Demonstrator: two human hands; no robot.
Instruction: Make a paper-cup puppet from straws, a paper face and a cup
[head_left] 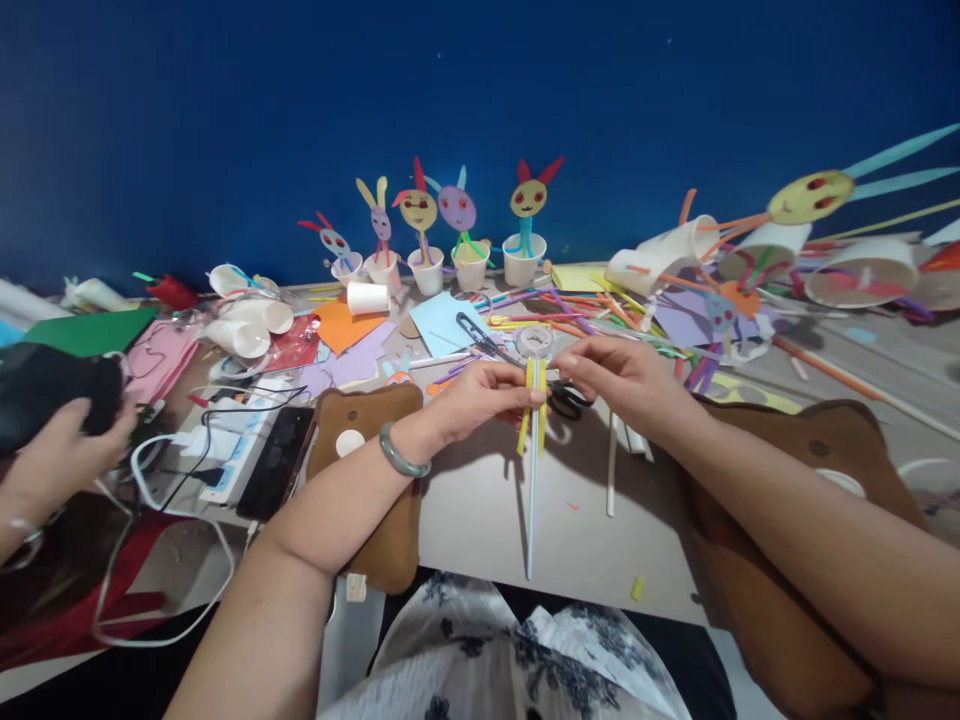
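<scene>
Near the middle of the table, my left hand (489, 396) pinches a thin pale-blue paper straw (532, 510) with yellow strips (541, 400) lying along its upper part. The straw's long end points down toward me. Close to the top of the strips is my right hand (621, 382), its thumb and forefinger pressed together; whatever is between them is too small to tell. Behind and below the hands lie black-handled scissors (570, 401), partly covered. A clear tape roll (535, 343) rests just beyond the fingertips.
Paper cups with rabbit-faced puppets (529, 198) line the back by a blue wall. Coloured sticks and paper sheets (444, 322) litter the table. Brown cushions (379, 540) lie under both forearms. At left are a power strip (244, 440), a phone (276, 462) and another person's hand (56, 455).
</scene>
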